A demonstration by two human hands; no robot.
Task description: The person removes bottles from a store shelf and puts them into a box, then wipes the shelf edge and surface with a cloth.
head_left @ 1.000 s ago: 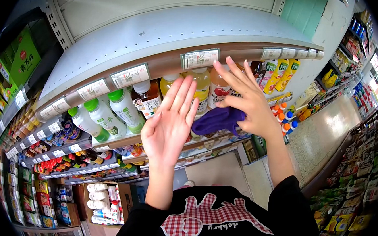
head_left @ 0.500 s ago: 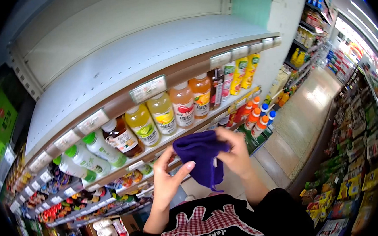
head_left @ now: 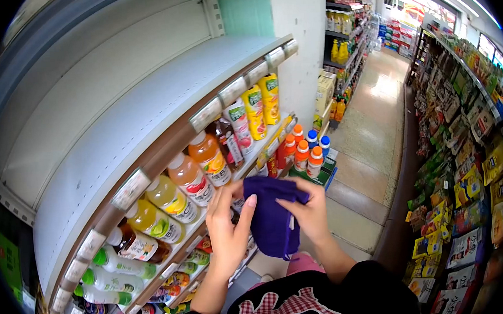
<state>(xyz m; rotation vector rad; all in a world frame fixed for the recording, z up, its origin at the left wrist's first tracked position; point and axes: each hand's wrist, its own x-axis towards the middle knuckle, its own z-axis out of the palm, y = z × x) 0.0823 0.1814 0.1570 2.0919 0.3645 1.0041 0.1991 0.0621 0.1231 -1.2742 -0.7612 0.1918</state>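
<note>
Between my two hands hangs a folded dark purple cloth (head_left: 271,220), with a loose loop or edge at its lower end and a small pale tag on its right side. My left hand (head_left: 230,218) pinches its upper left part, thumb in front and fingers behind. My right hand (head_left: 309,205) grips the upper right edge, its fingers partly hidden by the fabric. The cloth is held in front of my black shirt (head_left: 286,299), to the right of the bottled drinks.
A long white shelf (head_left: 136,122) runs along the left, above a row of juice bottles (head_left: 191,179). Orange-capped bottles (head_left: 308,158) stand low beyond my hands. Snack packets (head_left: 467,193) fill the right-hand rack, and the tiled aisle (head_left: 372,112) stretches away between.
My view has turned to the right, showing more of the aisle. The cloth now hangs longer and flatter, and my left hand has moved closer over its left side.
</note>
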